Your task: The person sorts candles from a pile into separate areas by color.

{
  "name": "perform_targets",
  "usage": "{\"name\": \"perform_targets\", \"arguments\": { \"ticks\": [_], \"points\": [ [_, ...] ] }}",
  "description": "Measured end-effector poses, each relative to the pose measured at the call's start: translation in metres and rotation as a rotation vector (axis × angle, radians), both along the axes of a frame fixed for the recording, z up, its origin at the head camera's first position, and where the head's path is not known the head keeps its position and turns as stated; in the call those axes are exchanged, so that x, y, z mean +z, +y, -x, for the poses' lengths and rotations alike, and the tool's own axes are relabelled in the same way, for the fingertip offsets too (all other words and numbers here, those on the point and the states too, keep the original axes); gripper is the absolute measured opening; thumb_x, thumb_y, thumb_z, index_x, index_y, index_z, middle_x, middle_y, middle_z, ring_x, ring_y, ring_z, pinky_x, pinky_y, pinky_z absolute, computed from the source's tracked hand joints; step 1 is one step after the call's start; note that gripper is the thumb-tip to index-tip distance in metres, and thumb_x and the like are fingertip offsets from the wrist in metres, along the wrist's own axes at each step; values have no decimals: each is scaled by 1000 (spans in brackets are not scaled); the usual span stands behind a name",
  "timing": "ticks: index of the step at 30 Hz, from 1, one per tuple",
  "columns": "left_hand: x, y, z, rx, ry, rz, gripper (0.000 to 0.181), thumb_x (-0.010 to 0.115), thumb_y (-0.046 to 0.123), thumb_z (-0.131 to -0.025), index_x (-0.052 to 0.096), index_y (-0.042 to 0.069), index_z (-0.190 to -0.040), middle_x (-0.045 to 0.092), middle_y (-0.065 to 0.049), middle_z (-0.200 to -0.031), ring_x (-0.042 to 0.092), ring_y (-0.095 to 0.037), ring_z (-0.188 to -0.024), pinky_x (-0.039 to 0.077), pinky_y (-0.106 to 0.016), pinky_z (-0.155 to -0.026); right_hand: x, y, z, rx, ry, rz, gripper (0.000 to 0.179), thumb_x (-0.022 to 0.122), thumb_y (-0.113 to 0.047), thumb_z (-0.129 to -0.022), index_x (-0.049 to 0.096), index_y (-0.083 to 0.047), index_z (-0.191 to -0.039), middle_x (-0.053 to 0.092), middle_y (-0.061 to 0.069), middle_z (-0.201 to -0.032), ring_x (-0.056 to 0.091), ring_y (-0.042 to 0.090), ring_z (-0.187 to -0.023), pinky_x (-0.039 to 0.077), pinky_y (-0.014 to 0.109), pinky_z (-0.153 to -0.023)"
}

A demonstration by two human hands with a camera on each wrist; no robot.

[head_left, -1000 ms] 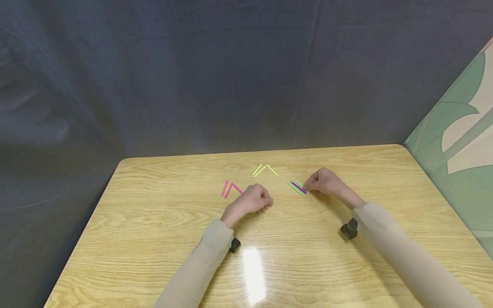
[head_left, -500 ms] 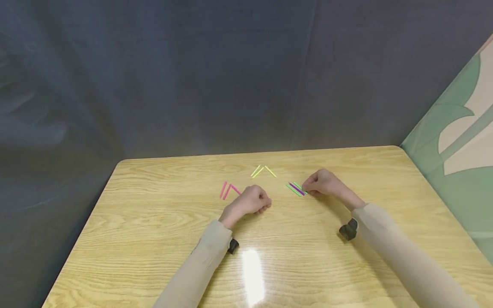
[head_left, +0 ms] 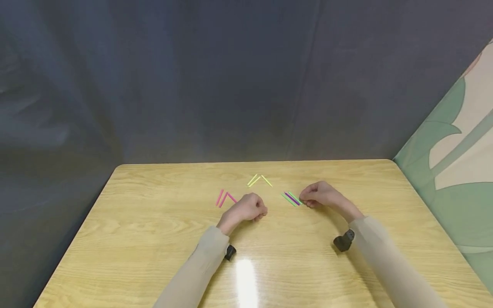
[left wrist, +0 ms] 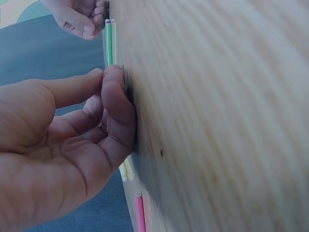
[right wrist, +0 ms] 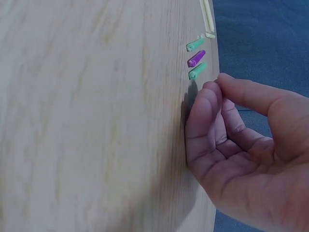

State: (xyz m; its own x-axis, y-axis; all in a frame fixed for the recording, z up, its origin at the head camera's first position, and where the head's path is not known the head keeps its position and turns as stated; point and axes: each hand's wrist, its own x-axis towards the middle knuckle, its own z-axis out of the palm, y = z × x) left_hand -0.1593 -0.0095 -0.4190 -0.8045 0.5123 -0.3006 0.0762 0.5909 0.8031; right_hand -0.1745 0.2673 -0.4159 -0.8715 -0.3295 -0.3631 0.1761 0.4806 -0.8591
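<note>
Two green sticks and a purple stick lie side by side on the table, slanting, the purple one between the green ones. Just to their right is my right hand, its fingers curled and thumb against the index finger. In the right wrist view nothing shows between those fingertips, and the stick ends lie apart from them. My left hand rests on the table left of this group, fingers curled, thumb tip meeting the index finger. No stick is visible in it. From above, it partly hides one of the pink sticks.
Three yellow sticks lie farther back, two side by side and one slanting the other way. The pink sticks at left have a similar layout. Behind the wooden table hangs a dark curtain; a patterned cloth is at right.
My right fingertips earlier overlapped the end of the right green stick; now they are just clear of it. The left hand stays in place. The head view has tilted up slightly.
</note>
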Motion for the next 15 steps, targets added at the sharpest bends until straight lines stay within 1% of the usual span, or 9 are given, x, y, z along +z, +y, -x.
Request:
{"name": "perform_targets", "arguments": {
  "ticks": [3, 6, 11, 15],
  "points": [
    [0, 0, 0, -3, 15, -10, 29, 57, 4, -93, 61, -3, -65, 56, -7, -57, 44, -11, -46, 37, -21, -46, -1, 0, 1, -7, 6, 8, 22, 58, -7, -96, 63, 13, -104, 65, 11, -83, 60, 13, -71, 53, 24, -65],
    [0, 1, 0, 1, 16, -15, 29, 57, 5, -93, 61, -3, -66, 55, -7, -57, 44, -11, -46, 37, -21, -47, -1, 1, 1, -15, 12, 8, 21, 58, -6, -96, 63, 13, -104, 65, 10, -81, 60, 14, -71, 53, 25, -65],
    [-3, 1, -3, 18, 4, -11, 29, 59, 6, -94, 63, -2, -66, 57, -6, -57, 47, -12, -46, 40, -20, -46, -3, 0, -2, -4, -4, 32, 19, 57, -4, -96, 62, 13, -102, 64, 10, -80, 59, 14, -70, 52, 25, -64],
    [-3, -2, -2, 22, 16, -15, 29, 59, 8, -94, 63, -2, -68, 57, -6, -58, 48, -12, -47, 40, -20, -45, -3, -2, -1, 5, 14, 49, 20, 57, -6, -96, 62, 13, -101, 63, 9, -79, 57, 14, -69, 51, 24, -63]
  ]
}}
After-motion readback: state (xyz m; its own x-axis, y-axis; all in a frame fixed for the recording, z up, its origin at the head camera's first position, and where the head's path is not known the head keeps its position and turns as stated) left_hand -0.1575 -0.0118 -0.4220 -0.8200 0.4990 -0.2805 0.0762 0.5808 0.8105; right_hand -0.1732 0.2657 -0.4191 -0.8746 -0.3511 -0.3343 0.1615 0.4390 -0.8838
